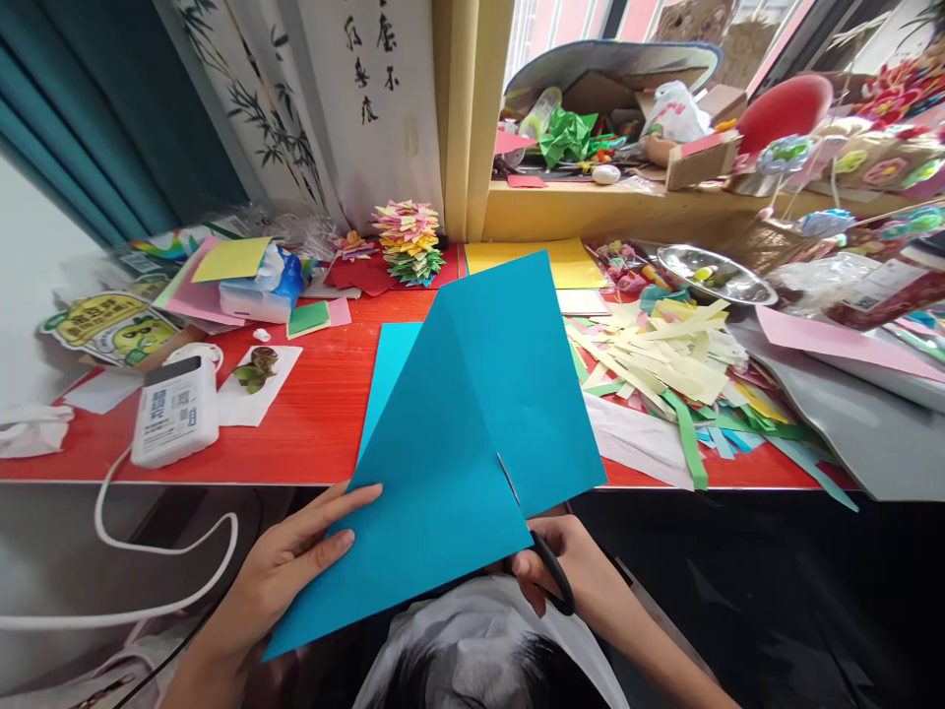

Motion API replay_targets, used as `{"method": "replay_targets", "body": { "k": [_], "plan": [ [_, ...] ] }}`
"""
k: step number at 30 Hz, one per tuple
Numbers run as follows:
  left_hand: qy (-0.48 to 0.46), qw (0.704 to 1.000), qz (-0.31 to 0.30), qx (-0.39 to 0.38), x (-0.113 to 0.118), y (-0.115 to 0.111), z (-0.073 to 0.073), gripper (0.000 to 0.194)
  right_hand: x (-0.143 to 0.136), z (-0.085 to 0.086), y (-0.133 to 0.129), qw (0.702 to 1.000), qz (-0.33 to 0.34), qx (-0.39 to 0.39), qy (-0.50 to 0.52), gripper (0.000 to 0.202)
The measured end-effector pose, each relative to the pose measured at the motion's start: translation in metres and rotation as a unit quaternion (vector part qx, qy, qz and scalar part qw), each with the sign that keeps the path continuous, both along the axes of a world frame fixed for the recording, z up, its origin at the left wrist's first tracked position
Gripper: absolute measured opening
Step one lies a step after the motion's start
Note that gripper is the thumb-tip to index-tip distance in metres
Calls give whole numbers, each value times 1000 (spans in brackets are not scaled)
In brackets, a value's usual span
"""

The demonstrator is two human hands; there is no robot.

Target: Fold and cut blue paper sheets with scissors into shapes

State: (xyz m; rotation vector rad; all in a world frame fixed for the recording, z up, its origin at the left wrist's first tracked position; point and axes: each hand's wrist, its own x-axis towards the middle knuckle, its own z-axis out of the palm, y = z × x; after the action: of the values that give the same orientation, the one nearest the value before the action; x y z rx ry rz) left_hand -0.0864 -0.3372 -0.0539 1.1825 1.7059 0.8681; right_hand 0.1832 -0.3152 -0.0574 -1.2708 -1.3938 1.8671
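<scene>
A large sheet of blue paper (435,473) is held up over the front edge of the red table. My left hand (302,551) grips its left edge, thumb and a finger on top, the other fingers hidden beneath. My right hand (553,566) holds black-handled scissors (555,576) at the paper's near right edge. Their blade shows in a slit between two parts of the sheet, and the right part is angled away. Another blue sheet (394,350) lies partly hidden behind it on the table.
On the red table (325,394), paper strips (657,354) are heaped at the right, near a metal bowl (716,276). A white power box (177,412) with a cable lies at the left. A folded-paper stack (409,244) and yellow paper (532,264) are at the back.
</scene>
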Motion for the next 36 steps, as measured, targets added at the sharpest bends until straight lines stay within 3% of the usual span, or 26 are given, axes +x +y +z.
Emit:
{"method": "replay_targets", "body": {
  "k": [14,22,29,36],
  "plan": [
    [9,999,-31,-14,-4,1,-2,41,2,-10,-2,1000,-4,-2,8,47],
    [68,994,-85,-10,-12,2,-4,42,9,-7,2,998,53,14,31,54],
    [107,983,-148,0,-19,4,-10,38,17,-15,6,991,107,60,48,65],
    [80,986,-148,-16,-16,2,-7,37,18,-14,7,990,118,71,33,66]
  ]
}}
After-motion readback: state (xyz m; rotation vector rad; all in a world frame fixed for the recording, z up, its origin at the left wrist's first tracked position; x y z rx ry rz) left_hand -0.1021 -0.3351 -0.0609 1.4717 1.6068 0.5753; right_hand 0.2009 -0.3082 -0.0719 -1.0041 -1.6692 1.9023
